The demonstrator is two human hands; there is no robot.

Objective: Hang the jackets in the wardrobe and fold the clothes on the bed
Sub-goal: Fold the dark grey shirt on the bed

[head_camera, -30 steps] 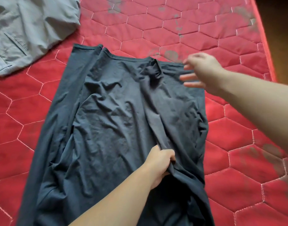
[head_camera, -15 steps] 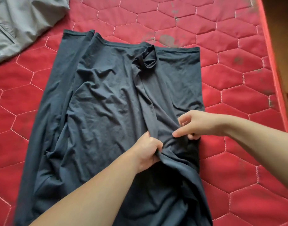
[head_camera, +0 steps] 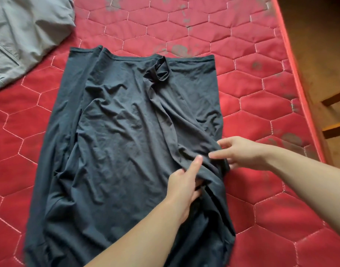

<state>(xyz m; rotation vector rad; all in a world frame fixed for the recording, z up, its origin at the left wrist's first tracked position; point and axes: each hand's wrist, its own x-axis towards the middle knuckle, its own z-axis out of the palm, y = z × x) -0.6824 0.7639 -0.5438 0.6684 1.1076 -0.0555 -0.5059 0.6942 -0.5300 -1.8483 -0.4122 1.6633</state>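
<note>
1. Head view: a dark garment (head_camera: 126, 143) is seen spread flat and creased on the red quilted mattress (head_camera: 261, 116), with a sleeve folded across its middle and its cuff bunched near the far hem.
2. Head view: the left hand (head_camera: 184, 182) is laid on the cloth with the forefinger stretched out; its other fingers appear tucked under a fold near the garment's right edge, though a firm grip cannot be confirmed.
3. Head view: the right hand (head_camera: 240, 153) is held with fingers extended, touching the same bunched fold at the right edge; nothing is clamped by it.
4. Head view: a grey garment (head_camera: 21, 35) is seen lying apart at the far left corner.
5. Judgement: the fabric is taken to be thin, light, limp and slightly slippery, so it will sag and wrinkle. It is best taken at seams or hem corners and smoothed by flat palms before folding.
</note>
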